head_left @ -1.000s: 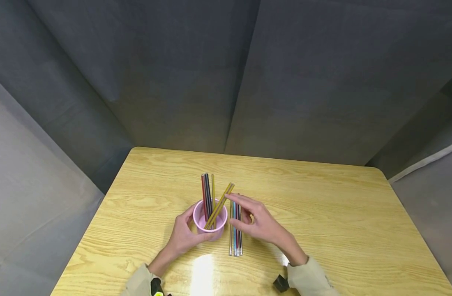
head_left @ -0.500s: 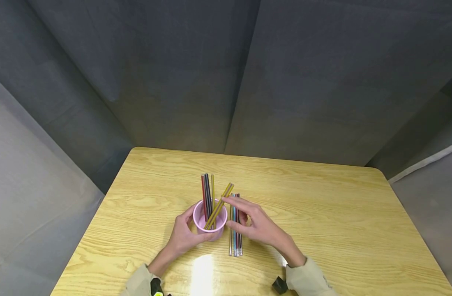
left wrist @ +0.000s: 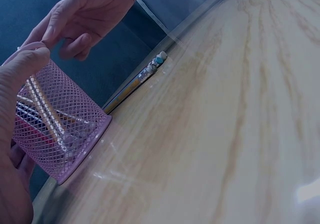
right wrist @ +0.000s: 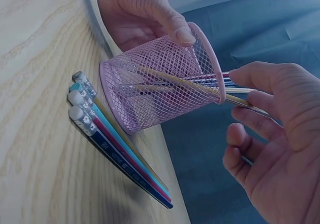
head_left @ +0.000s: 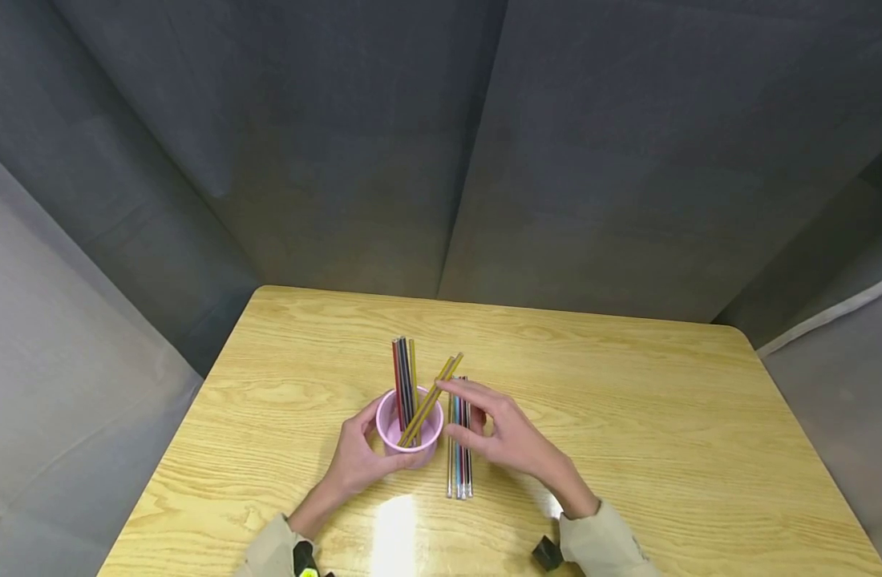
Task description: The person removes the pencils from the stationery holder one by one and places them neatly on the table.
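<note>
The cup (right wrist: 155, 109) is held upright on the table (head_left: 650, 433), the left hand (head_left: 360, 461) curled round it. Yellow pencils (head_left: 428, 406) leaning inside are touched by the right hand (head_left: 509, 437), thumb and forefinger spread. Loose pencils (head_left: 459, 471) are laid just beside.

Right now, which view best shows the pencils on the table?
Right wrist view: the pencils appear large, colours distinct. Head shows them small, partly covered by the right hand; left wrist shows only part, beyond the cup.
</note>
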`<state>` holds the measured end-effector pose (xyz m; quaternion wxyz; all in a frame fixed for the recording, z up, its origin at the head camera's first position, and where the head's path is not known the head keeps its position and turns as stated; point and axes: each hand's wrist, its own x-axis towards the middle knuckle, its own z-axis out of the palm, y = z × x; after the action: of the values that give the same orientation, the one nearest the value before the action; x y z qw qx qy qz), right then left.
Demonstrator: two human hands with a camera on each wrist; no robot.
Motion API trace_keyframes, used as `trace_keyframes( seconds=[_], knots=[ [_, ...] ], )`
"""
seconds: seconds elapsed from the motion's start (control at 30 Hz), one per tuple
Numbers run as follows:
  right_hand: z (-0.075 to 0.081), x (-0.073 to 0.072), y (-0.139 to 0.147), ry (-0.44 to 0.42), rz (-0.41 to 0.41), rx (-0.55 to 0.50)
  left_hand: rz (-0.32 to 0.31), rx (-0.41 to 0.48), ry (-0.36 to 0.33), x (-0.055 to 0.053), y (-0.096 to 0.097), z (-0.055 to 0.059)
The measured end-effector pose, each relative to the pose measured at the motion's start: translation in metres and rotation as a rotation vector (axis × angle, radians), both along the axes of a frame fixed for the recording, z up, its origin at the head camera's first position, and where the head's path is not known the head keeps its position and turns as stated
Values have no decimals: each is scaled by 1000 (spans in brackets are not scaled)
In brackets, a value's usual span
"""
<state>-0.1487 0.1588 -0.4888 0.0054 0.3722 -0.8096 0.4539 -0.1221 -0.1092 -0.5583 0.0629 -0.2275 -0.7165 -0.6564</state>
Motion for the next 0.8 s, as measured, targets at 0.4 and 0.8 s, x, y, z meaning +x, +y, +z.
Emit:
trace_keyframes(
  seconds=[0.4,0.8],
  knots=[
    [6,-2,5,54,-70,-69,3,-2,-18,0,0,0],
    [12,-5,11,101,-118,-124,13,-16,-1,0,-1,0]
  ],
)
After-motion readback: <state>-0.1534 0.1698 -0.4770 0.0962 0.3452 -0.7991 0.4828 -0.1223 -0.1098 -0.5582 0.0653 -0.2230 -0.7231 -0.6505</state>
